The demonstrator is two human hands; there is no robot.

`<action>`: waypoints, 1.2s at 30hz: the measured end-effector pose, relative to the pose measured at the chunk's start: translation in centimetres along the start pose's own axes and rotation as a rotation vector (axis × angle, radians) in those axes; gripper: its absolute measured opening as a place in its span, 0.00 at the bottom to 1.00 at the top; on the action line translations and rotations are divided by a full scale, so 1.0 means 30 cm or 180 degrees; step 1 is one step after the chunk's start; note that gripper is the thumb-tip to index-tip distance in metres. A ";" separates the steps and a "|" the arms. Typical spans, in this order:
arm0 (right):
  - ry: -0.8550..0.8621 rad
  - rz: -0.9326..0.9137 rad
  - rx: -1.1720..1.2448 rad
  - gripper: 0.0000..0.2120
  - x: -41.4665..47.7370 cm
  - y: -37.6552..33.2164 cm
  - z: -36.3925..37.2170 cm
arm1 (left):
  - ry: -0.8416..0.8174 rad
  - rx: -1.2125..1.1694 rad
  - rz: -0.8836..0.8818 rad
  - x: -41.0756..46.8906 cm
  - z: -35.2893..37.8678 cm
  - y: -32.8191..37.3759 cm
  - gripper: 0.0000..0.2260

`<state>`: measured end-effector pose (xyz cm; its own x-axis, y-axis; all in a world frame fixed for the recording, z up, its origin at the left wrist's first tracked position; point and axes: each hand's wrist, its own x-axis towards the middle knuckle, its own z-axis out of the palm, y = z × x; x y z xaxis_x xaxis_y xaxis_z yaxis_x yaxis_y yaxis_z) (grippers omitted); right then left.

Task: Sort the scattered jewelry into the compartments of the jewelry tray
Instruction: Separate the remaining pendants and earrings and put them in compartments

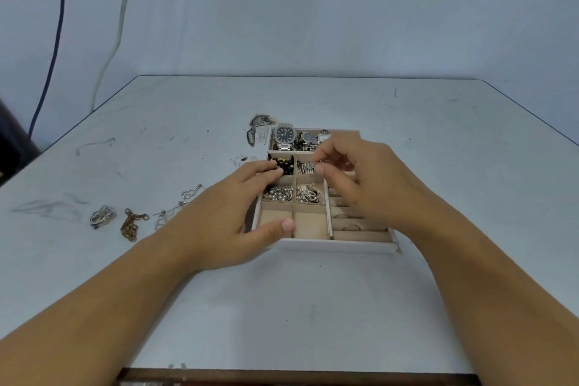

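Note:
A white jewelry tray (pixel 338 244) with beige compartments lies mid-table. Watches (pixel 285 135) fill its far compartment; dark beads (pixel 285 165), pearly pieces (pixel 278 193) and silver pieces (pixel 308 194) fill the middle ones. The two near compartments hold nothing. My right hand (pixel 366 178) hovers over the tray and pinches a small silver piece (pixel 320 162) above the silver-earring compartment. My left hand (pixel 232 213) rests on the tray's left edge, fingers straight, thumb on the near-left compartment. On the table to the left lie a silver cluster (pixel 102 216), a bronze chain (pixel 131 224) and a silver chain (pixel 185 197).
Ring slots with rings (pixel 351 226) run along the tray's right side. More small pieces (pixel 258 124) lie on the table beyond the tray's far-left corner. Cables (pixel 50 50) hang on the wall at left. The table's front edge is close to me.

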<state>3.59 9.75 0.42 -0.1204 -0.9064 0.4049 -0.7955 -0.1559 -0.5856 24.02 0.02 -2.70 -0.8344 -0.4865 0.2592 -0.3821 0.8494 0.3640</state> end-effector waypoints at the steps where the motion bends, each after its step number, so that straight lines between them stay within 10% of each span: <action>1: -0.0028 0.0017 -0.0035 0.04 0.000 0.003 0.005 | 0.0002 0.0012 0.0007 0.000 0.000 0.000 0.38; 12: -0.0807 0.0178 -0.1290 0.11 0.008 0.015 0.025 | 0.0038 0.0047 0.0017 0.002 0.003 -0.002 0.38; 21: -0.0520 -0.0223 -0.0682 0.12 0.029 -0.045 0.038 | 0.0027 0.0185 -0.0098 -0.013 -0.113 -0.044 0.32; 36: -0.1594 -0.0746 -0.1041 0.12 0.280 -0.229 0.312 | 0.0020 0.0374 -0.0852 -0.263 -0.277 -0.274 0.16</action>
<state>13.61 -0.48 1.28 0.3075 -0.9487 0.0729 -0.9166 -0.3159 -0.2449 37.05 -4.82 -0.31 -0.6953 -0.6975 0.1736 -0.6321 0.7083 0.3142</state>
